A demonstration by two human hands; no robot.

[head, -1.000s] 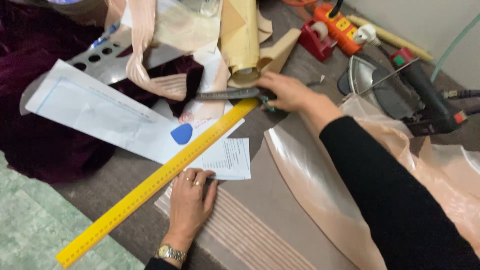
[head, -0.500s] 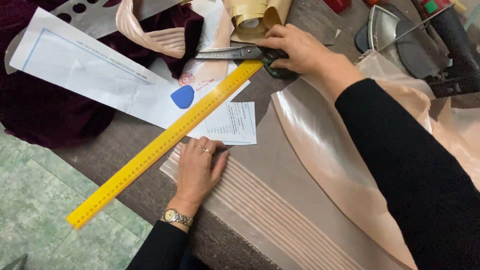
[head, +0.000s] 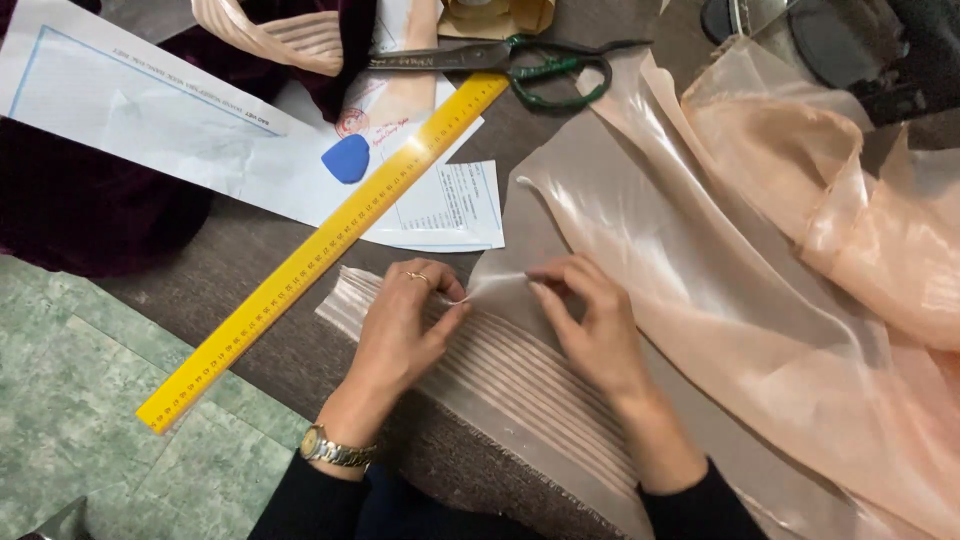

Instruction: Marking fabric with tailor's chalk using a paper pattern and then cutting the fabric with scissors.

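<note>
Fingers [head: 440,308] pinched on sheer fabric [head: 640,230]

The peach organza fabric [head: 760,270] is cut off by the right and bottom edges. The blade tips of the scissors [head: 520,62] are overlapped by the yellow ruler [head: 330,245]. The print on the paper sheet [head: 450,205] is too small to be read.

We are counting what is lying on the table.
We are seeing two hands [head: 400,330] [head: 590,330], one ruler [head: 330,250], one pair of scissors [head: 500,60], one blue chalk [head: 346,158], two paper sheets [head: 150,120] [head: 455,205].
</note>
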